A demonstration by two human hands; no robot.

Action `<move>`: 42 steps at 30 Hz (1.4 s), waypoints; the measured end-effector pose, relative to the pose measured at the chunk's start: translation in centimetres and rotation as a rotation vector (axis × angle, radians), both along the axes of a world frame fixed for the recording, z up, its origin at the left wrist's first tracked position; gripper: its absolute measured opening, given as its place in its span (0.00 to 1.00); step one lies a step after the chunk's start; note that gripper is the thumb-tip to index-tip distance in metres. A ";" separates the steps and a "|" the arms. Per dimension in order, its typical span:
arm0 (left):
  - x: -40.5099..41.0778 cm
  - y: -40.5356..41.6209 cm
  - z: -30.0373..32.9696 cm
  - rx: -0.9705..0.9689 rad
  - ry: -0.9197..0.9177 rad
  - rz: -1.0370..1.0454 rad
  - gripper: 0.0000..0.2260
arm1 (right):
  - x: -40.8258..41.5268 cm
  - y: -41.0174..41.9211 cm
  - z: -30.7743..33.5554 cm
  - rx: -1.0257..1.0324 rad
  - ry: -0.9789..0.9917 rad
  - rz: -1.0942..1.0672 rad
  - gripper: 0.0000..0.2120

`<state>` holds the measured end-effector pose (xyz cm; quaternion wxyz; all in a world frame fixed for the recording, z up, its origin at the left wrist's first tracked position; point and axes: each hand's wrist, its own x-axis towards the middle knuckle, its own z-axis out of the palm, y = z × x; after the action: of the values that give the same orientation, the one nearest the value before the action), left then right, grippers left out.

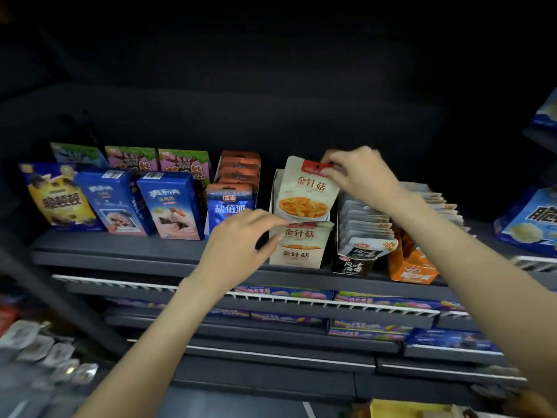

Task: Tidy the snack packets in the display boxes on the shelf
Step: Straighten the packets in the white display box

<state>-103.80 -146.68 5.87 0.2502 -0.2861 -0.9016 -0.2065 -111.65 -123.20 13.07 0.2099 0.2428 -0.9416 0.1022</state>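
A cream snack packet [305,191] with orange noodles printed on it stands raised above its cream display box [297,257] on the dark shelf [120,248]. My right hand [358,176] pinches the packet's red top edge. My left hand [241,239] holds the packet's lower left corner with thumb and fingertips. A second cream packet [301,235] sits low in the same box, just beneath the raised one. Right of it, a black box [355,263] holds a row of several grey-white packets [364,221]. An orange box [413,267] stands further right.
A blue packet box [230,206] with orange packets [239,167] behind it stands left of the cream box. Blue cookie cartons [168,203] and other boxes fill the shelf's left. Lower shelves [301,303] carry flat purple packs. A blue bag [530,218] is at the right edge.
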 end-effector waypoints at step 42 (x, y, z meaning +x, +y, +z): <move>0.8 -0.6 -1.6 -0.015 0.037 -0.050 0.13 | 1.4 -3.2 -1.8 0.398 -0.079 0.178 0.14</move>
<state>-103.02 -147.26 4.27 0.2591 -0.3144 -0.8910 -0.2005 -110.20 -126.44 11.28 0.1109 0.3573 -0.9256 -0.0580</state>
